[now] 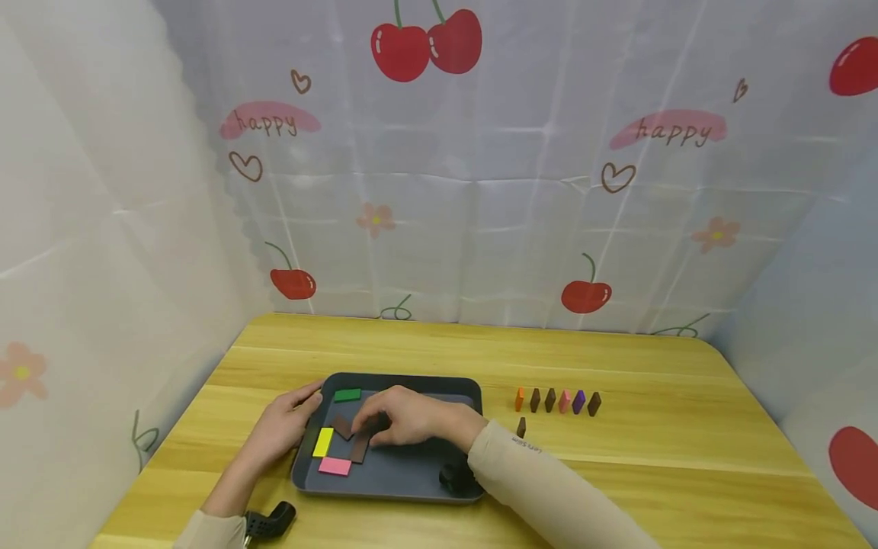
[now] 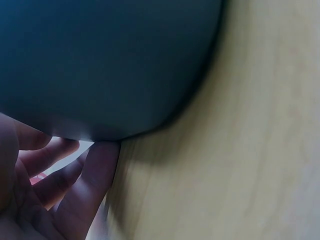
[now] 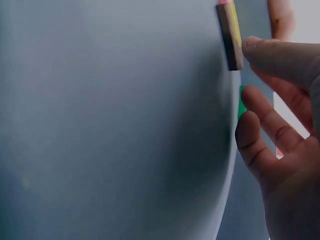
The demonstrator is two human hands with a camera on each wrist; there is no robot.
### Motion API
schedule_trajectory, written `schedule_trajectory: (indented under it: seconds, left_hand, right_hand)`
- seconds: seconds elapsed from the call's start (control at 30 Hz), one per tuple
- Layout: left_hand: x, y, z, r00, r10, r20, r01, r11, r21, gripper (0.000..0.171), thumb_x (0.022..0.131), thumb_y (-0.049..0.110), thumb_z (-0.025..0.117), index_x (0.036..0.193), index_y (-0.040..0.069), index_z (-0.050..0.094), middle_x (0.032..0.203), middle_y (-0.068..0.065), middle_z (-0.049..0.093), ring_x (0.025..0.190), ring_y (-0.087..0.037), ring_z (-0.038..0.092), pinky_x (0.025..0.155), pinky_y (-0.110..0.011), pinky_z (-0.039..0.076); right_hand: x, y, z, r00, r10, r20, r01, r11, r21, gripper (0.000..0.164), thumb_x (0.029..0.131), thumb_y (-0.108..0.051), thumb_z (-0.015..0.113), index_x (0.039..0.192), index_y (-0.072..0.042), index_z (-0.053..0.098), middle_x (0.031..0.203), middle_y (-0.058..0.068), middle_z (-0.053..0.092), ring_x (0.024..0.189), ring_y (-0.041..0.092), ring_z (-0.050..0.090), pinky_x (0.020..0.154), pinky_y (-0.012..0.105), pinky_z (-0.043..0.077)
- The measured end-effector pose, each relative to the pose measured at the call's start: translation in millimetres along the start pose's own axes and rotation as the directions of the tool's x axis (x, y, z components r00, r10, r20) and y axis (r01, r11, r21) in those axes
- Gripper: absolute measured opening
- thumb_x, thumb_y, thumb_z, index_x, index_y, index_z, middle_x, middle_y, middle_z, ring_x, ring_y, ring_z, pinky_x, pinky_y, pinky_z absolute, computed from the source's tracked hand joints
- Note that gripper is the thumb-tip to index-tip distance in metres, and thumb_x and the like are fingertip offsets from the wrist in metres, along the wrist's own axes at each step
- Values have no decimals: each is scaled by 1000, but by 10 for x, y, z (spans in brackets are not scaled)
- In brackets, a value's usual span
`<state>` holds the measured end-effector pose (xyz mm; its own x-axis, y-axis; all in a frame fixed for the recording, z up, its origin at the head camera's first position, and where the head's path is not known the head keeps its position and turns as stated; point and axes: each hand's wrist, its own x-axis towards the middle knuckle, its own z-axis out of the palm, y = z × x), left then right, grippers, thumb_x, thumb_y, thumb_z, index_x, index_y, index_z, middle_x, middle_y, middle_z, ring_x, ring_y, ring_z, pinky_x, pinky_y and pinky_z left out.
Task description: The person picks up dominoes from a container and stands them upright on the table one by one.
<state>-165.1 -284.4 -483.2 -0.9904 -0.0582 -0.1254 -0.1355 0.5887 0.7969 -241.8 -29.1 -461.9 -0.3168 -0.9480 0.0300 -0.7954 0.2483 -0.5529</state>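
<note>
Closest to me, a black device [image 1: 273,521] sits at the left wrist, by the cuff of a beige sleeve [image 1: 209,530]. Just past it I have the left hand [image 1: 281,424] at the left end of the dark tray [image 1: 391,494], its fingers slightly spread and fingertips touching the outside of the wall; the left wrist view is blurred, but I can see that contact.

Inside the tray, a pink block [image 1: 334,466] lies flat toward the near left, with a yellow block [image 1: 323,442] just beyond it; I can't tell whether those two touch. To their right, my right hand [image 1: 408,415] reaches over the tray and pinches a brown block [image 1: 360,450] between thumb and finger. A second brown block [image 1: 341,426] lies at a slant just to the left of that grip, and a green block [image 1: 347,395] lies near the far left corner.

Right of the tray, on the wood-grain worktop [image 1: 686,435], one dark block [image 1: 522,428] stands alone, and beyond it I count a row of six upright: orange, two brown, pink, purple, brown. Behind everything hangs a cherry-print curtain [image 1: 480,244].
</note>
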Motion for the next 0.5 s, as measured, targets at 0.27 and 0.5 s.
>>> schedule_trajectory:
  seconds: [0.27,0.5]
  left_hand:
    - [0,-2,-11,1000,6,-4,-6,1000,18,55,111,41,44,157,11,45,155,-21,50,146,-42,44,118,-63,37]
    - [-5,4,1,1000,3,0,-3,1000,9,55,110,41,45,157,12,45,155,-20,51,145,-41,46,117,-62,38]
  right_hand:
    - [49,-8,52,996,-55,67,59,997,-45,34,95,-18,76,129,-23,73,128,-13,71,124,-1,59,105,12,45]
    - [43,-4,75,995,-50,91,59,993,-98,34,94,-20,77,128,-22,73,124,-10,67,114,-3,59,100,9,45]
